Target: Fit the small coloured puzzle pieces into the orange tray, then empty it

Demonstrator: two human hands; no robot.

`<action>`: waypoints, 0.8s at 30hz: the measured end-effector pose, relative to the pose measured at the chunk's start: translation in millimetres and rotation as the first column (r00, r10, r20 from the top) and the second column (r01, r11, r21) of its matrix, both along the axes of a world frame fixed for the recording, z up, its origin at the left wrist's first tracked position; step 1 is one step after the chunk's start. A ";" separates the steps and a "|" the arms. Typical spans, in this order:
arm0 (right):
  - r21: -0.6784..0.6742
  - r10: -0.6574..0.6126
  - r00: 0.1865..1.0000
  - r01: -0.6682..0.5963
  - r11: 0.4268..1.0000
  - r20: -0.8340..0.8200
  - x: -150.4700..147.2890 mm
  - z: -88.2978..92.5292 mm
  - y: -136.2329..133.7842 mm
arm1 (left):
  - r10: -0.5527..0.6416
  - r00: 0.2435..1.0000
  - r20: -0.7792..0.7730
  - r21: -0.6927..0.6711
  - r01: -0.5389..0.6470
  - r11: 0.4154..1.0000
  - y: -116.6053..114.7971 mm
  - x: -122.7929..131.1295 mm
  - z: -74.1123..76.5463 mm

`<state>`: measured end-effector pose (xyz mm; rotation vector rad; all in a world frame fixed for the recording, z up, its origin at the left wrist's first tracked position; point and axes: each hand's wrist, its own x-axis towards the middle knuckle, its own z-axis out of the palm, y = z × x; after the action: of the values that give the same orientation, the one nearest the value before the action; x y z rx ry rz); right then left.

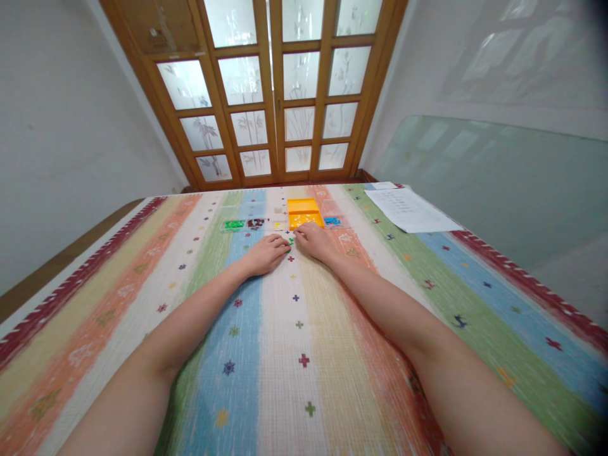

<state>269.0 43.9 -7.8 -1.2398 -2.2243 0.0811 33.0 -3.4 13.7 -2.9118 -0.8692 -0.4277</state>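
My left hand [268, 254] rests on the striped tablecloth with its fingers curled together. At its fingertips shows a bit of a small green piece [288, 251]. Facing it, my right hand [314, 240] has thumb and fingers drawn together just in front of the open orange box [304, 205]; anything between them is too small to make out. Another small green piece [291, 241] lies in the gap between both hands. White bits [299, 218] sit in the box's near half.
Clear cases hold green pieces [234, 225], dark red pieces [256, 223] and yellow pieces [278, 225] left of the box, and blue pieces [332, 221] right of it. Printed paper [408, 209] lies at the far right. Beyond the table stands a wooden glass-paned door [278, 114].
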 end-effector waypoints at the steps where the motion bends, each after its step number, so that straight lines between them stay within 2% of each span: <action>1: -0.001 0.002 1.000 -0.002 1.000 0.002 0.0 0.2 0.1 | 0.004 1.000 0.002 -0.004 -0.004 1.000 0.4 -0.3 -0.8; 13: 0.001 0.027 0.999 -0.028 1.000 0.020 0.0 4.1 -2.6 | -0.006 1.000 0.028 -0.062 0.008 0.998 6.6 -4.0 -11.2; 20: -0.012 0.031 0.999 -0.031 0.999 0.018 -0.6 5.4 -2.9 | 0.017 0.999 0.035 -0.122 -0.012 0.992 13.1 -6.9 -22.8; 24: -0.015 0.027 1.000 -0.027 1.000 0.007 0.0 3.6 -2.0 | 0.007 0.998 0.056 -0.110 0.000 0.994 12.7 -6.7 -21.9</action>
<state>269.0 42.0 -4.2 -1.2200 -2.2505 0.1047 26.3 9.2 -8.2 -3.0114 -0.9345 -0.4788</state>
